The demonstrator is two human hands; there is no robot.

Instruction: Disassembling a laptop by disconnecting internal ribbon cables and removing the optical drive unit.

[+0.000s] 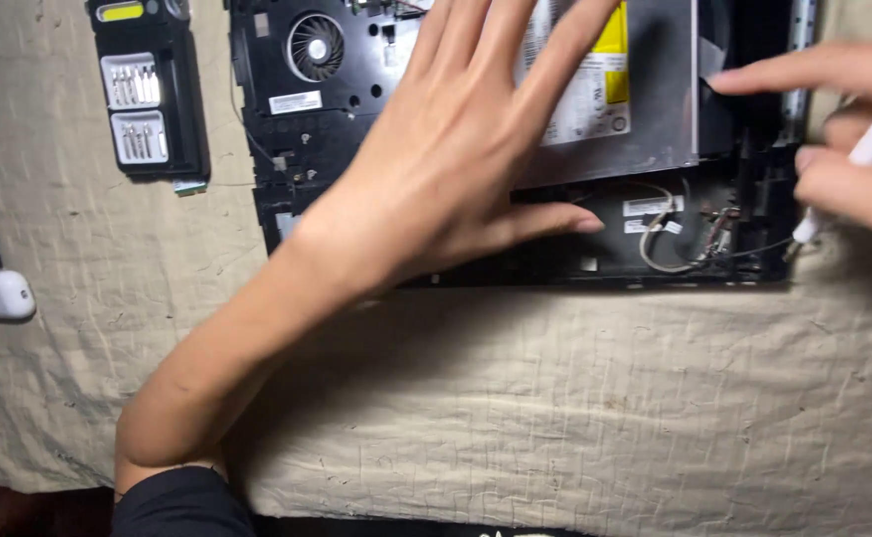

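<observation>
Beige cloth (pixel 555 398), opened black laptop (pixel 337 99).

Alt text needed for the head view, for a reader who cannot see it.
A left hand lies spread over an opened laptop with its fan exposed, while the right hand holds a white tool at its right edge. A screwdriver bit case lies left on beige cloth.

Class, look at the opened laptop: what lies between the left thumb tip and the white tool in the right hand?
In the head view, a looped grey cable and small labels lie inside the laptop.
</observation>
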